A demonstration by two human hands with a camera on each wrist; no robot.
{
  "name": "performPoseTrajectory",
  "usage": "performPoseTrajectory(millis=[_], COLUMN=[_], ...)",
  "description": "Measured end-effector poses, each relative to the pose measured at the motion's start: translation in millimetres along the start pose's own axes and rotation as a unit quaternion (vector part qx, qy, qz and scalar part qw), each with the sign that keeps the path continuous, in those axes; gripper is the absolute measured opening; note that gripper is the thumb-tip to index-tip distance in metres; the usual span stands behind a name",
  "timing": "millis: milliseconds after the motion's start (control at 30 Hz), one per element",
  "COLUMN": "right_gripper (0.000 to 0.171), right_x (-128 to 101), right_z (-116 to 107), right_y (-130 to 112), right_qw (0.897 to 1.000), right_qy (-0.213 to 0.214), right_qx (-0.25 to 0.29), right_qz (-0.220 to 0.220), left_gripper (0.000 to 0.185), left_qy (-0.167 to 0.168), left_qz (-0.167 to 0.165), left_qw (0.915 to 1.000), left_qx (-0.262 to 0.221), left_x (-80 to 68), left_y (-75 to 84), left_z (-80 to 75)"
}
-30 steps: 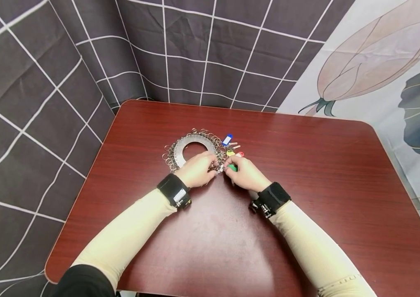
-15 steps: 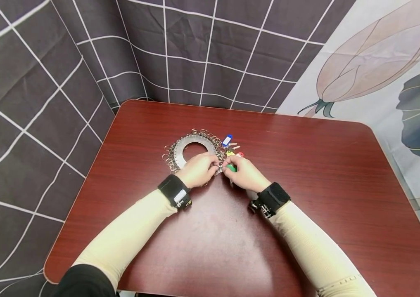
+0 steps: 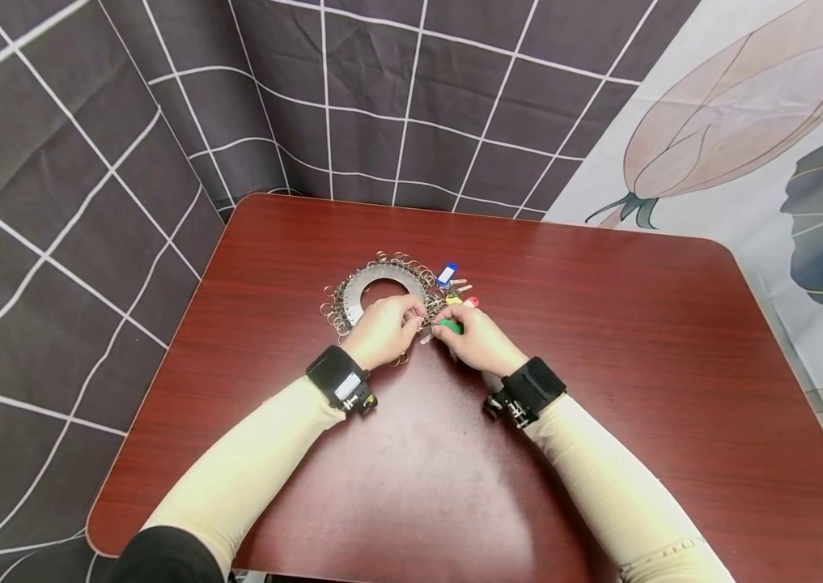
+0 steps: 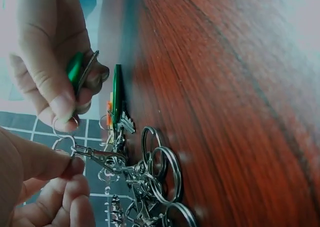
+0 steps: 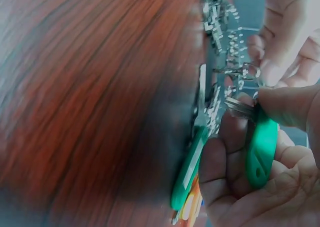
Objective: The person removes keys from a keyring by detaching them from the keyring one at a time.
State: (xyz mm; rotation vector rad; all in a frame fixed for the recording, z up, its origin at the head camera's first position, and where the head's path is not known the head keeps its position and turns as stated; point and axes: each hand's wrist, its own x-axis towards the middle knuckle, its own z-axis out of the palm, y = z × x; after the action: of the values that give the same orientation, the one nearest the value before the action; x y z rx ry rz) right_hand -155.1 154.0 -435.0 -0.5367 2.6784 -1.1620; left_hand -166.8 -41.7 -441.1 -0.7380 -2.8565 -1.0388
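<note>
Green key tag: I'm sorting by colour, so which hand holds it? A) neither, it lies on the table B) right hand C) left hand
B: the right hand pinches the green key tag, while the left hand pinches a small ring.

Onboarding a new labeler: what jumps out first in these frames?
The metal disc fringed with key rings, on the far part of the red-brown table, with both hands meeting at its right edge. The right hand pinches a green-tagged key; the left hand pinches a small ring on a clip. More coloured tags, the blue tag among them, lie just beyond the hands.
</note>
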Motion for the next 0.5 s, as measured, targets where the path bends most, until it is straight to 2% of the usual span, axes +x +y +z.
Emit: performPoseTrajectory(millis=[133, 300, 500], right_gripper=[0.008, 0.008, 0.007], right_x=[0, -1, 0], right_z=[1, 0, -1], right_y=[0, -3, -1], right_qw=[1.0, 0.998, 0.996], right_qy=[-0.012, -0.017, -0.012], right_qx=[0.023, 0.06, 0.085], right_qz=[0.008, 0.009, 0.013], left_gripper=[0.012, 0.004, 0.007], left_qy=[-0.001, -0.024, -0.037], left_qz=[-0.004, -0.009, -0.008], left_qw=[0.9998, 0.9989, 0.9977], left_qx=[0.021, 0.04, 0.055], left_x=[-2.3, -2.9, -3.5], left_y=[2.8, 7.2, 11.5], left_z=[-0.3, -2.7, -4.6])
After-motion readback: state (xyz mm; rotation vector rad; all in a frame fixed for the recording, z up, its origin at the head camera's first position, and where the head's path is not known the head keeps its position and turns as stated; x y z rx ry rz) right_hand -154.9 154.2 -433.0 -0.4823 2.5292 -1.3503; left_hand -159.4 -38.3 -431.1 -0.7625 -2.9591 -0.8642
